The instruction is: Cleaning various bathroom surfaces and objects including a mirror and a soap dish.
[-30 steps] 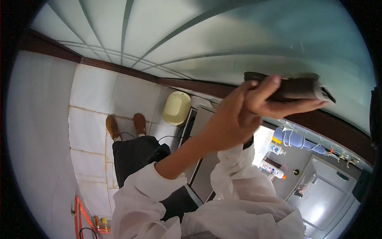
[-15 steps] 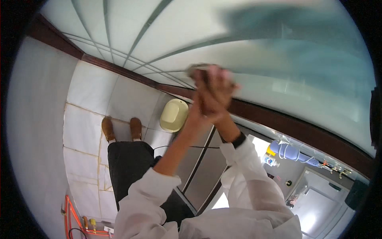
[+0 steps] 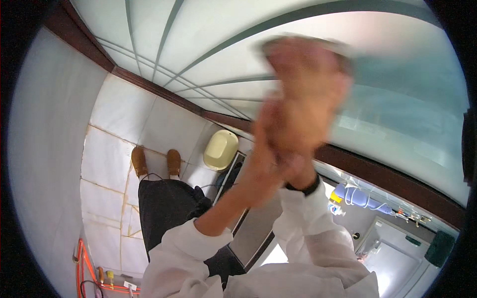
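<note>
Motion smears both hands in front of a frosted glass panel with dark curved lines. My right hand reaches up against the glass, its fingers over a flat, dark greyish thing whose edges show around them; its kind is too blurred to tell. My left hand is closed around the right hand near the wrist, its thumb lying across it. A dark band circles my right wrist, and both arms wear white sleeves.
Brown framing edges the glass. Below it, a pale yellow basin stands near brown shoes on the tiled floor. At right are a coiled lilac hose, a bottle and a sink. Orange tubing lies lower left.
Both hands have moved up and to the right across the glass, and they look larger. My left hand stays on the right one. The view has shifted slightly.
</note>
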